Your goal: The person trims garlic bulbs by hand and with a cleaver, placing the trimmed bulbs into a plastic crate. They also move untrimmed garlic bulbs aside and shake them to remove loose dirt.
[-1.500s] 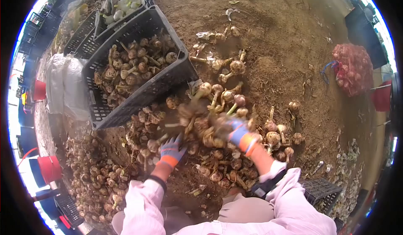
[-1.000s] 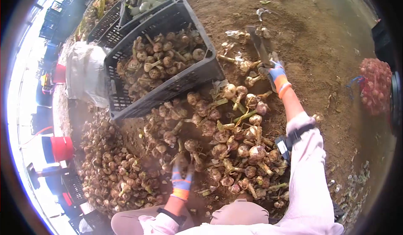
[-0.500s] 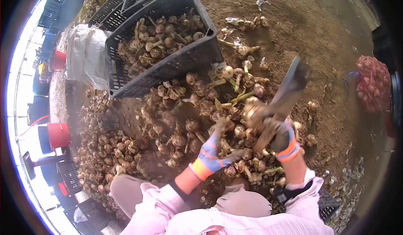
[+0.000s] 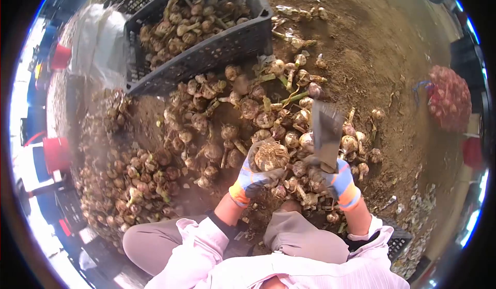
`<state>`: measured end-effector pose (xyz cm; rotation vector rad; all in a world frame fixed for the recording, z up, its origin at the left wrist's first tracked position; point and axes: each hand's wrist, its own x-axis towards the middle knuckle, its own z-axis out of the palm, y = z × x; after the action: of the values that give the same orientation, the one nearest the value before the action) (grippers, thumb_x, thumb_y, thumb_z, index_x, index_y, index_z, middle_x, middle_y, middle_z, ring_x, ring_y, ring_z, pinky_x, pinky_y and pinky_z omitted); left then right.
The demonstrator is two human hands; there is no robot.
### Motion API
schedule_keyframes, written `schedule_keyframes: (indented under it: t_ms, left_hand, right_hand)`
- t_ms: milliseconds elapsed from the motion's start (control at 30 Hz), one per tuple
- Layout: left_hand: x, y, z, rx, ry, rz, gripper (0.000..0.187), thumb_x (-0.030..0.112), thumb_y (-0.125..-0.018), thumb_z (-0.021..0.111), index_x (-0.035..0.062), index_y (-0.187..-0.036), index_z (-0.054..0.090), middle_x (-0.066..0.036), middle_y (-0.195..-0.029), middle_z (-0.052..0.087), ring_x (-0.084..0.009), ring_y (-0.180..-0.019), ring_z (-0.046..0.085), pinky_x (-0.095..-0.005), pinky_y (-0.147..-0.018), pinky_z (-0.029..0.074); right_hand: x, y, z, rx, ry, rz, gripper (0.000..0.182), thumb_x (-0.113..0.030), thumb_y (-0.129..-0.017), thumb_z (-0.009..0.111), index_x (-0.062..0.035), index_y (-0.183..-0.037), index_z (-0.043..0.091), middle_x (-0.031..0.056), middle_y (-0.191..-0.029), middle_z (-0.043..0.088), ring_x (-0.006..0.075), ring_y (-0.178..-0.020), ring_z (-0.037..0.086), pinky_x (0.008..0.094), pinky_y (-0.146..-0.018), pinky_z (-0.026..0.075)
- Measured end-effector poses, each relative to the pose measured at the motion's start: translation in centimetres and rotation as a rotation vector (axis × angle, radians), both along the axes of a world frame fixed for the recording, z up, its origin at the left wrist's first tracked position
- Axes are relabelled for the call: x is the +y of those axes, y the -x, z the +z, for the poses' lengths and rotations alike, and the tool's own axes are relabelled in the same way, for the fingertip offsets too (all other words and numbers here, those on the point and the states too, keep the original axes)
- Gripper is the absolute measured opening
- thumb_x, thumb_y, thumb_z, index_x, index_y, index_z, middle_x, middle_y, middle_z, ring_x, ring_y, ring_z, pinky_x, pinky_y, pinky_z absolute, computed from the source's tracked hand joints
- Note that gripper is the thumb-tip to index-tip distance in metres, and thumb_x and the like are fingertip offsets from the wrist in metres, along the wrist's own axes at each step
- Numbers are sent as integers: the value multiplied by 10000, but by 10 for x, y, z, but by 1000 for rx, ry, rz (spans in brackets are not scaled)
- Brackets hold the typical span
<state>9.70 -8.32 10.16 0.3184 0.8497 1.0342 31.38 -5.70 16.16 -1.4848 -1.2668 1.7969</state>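
Note:
My left hand (image 4: 252,171), in a blue and orange glove with dirty fingers, is closed round a large garlic bulb (image 4: 272,156). Just to its right, my right hand (image 4: 338,179), gloved alike, grips a broad-bladed knife (image 4: 327,134). The blade points away from me, and its handle is mostly hidden in the fist. Knife and held bulb are apart. Around and beneath both hands lie many loose garlic bulbs (image 4: 249,109), some with stems attached.
Beyond my left hand stands a black perforated crate (image 4: 206,54) part filled with garlic. A white sack (image 4: 101,46) leans beside it. Smaller bulbs (image 4: 137,173) are heaped at left. A red mesh bag (image 4: 448,99) of bulbs lies at far right, on bare soil.
My left hand was open with fingers spread; now it holds a garlic bulb. The knife has swung from slanting right to nearly straight ahead, and my right hand has lowered slightly.

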Motion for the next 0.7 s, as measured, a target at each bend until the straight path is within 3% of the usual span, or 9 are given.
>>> schedule_keyframes:
  t_ms: [33,67,133,167,267,500,567,667,700]
  left_hand:
    - [-2,5,-4,67,-14,-48,775,62,-660,785,62,-1302,350,-85,-1138,552,-166,-1017,567,-329,-853,498]
    - [-3,10,-11,70,-24,-36,775,62,-660,785,62,-1302,350,-85,-1138,552,-166,-1017,567,-329,-853,498]
    - [-13,15,-17,138,-191,-143,772,44,-695,746,82,-1330,309,-86,-1144,550,-169,-1045,550,-336,-889,476]
    - [-19,15,-16,153,-242,-182,766,35,-716,723,93,-1344,289,-84,-1147,549,-173,-1061,541,-339,-913,461]
    - [-23,5,6,12,-121,-48,700,25,-747,688,95,-1333,311,-74,-1124,564,-174,-1071,535,-332,-946,445]
    - [-35,18,-9,43,146,-84,612,62,-716,730,46,-1241,417,-71,-1114,554,-144,-1046,536,-307,-914,453]
    - [-39,24,-25,550,-353,-258,562,103,-711,743,32,-1191,460,-66,-1102,559,-135,-1010,544,-298,-889,454]
    - [-32,16,9,274,-128,-161,556,105,-694,755,37,-1170,476,-52,-1064,575,-130,-970,554,-293,-869,453]
    - [-31,18,13,303,-196,-152,496,111,-704,744,42,-1135,508,-76,-1041,586,-162,-949,573,-316,-878,454]
  right_hand:
    - [2,6,22,-376,-12,56,345,-30,-733,611,-53,-1077,602,80,-931,656,163,-850,621,308,-694,484]
    - [1,8,19,-374,-26,65,345,-30,-733,611,-53,-1077,602,80,-931,656,163,-850,621,308,-694,484]
    - [-9,9,13,-492,-645,357,419,-62,-657,624,-54,-1074,587,120,-900,625,275,-812,609,364,-702,483]
    - [-11,12,14,-554,-616,479,481,-128,-596,646,-66,-1069,576,156,-876,585,353,-817,572,410,-714,474]
    - [-15,22,8,-615,-682,579,467,-206,-614,667,-89,-1053,562,141,-857,583,327,-808,583,412,-696,473]
    - [-30,27,12,-611,-526,720,544,-311,-625,723,-93,-1090,545,138,-849,599,321,-802,594,410,-696,472]
    - [-30,25,6,-590,-577,689,547,-316,-623,727,-86,-1087,550,137,-844,601,323,-796,595,409,-687,474]
    - [-24,24,1,-535,-604,612,553,-300,-601,731,-72,-1078,569,130,-839,606,328,-773,596,404,-669,479]
    - [-23,25,-2,-512,-674,591,538,-270,-601,716,-73,-1080,572,125,-836,605,327,-764,597,403,-661,481]
